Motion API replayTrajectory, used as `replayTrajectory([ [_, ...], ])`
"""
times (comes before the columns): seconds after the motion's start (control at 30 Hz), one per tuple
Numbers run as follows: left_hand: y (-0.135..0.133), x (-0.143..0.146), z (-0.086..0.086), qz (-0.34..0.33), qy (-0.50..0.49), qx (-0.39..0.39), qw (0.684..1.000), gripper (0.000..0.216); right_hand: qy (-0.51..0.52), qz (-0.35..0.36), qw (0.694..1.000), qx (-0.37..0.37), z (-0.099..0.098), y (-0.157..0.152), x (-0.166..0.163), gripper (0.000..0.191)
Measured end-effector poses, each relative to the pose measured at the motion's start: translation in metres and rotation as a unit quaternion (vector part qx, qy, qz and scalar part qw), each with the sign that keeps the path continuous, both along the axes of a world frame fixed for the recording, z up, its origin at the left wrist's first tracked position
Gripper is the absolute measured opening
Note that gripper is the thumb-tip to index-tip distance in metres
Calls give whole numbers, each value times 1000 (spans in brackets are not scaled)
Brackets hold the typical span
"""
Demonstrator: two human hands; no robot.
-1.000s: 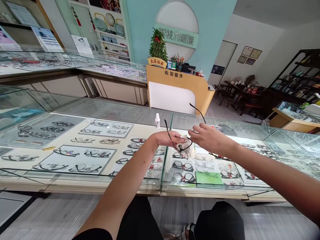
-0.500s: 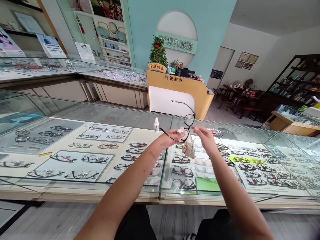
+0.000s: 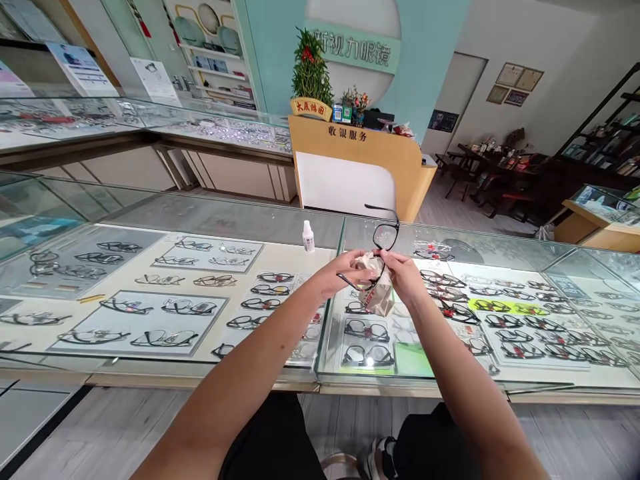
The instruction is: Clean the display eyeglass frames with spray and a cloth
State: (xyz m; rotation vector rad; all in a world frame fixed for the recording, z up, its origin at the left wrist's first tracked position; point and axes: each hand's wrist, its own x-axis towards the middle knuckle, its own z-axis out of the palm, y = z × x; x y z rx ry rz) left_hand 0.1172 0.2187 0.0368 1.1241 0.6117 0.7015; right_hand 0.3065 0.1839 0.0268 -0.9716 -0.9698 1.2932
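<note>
Above the glass counter, my left hand [image 3: 350, 270] is closed on a beige printed cleaning cloth [image 3: 383, 297] wrapped around one lens of a pair of black-framed eyeglasses [image 3: 386, 237]. The other lens sticks up uncovered, with its temple arm pointing left. The second temple juts out below my left fingers. My right hand [image 3: 403, 270] pinches the frame near the bridge, its fingertips close to the cloth. A small white spray bottle [image 3: 308, 237] stands upright on the counter, left of my hands.
Under the glass countertop [image 3: 240, 210] lie rows of eyeglasses, some on grey trays [image 3: 185, 323]. A green sheet [image 3: 414, 360] lies beneath my hands. Beyond stands a wooden cashier desk [image 3: 355, 143] with a potted plant [image 3: 311, 73], and another display counter [image 3: 240, 137] runs at the back left.
My right hand has moved left and now grips the frame, where before it was just apart from it. The eyeglasses have shifted slightly right. The camera view has tilted down.
</note>
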Motion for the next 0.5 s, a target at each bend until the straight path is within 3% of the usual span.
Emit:
replayTrajectory([
  [0.2, 5, 3, -4, 8, -63, -59, 996, 56, 26, -2, 1000, -4, -1, 3, 3, 42],
  [0.4, 4, 10, -6, -21, -29, -38, 999, 56, 41, 1, 999, -24, -3, 2, -1, 53],
  [0.5, 3, 13, -8, -6, -14, -32, 999, 57, 45, 13, 998, -31, -5, 2, -2, 57],
])
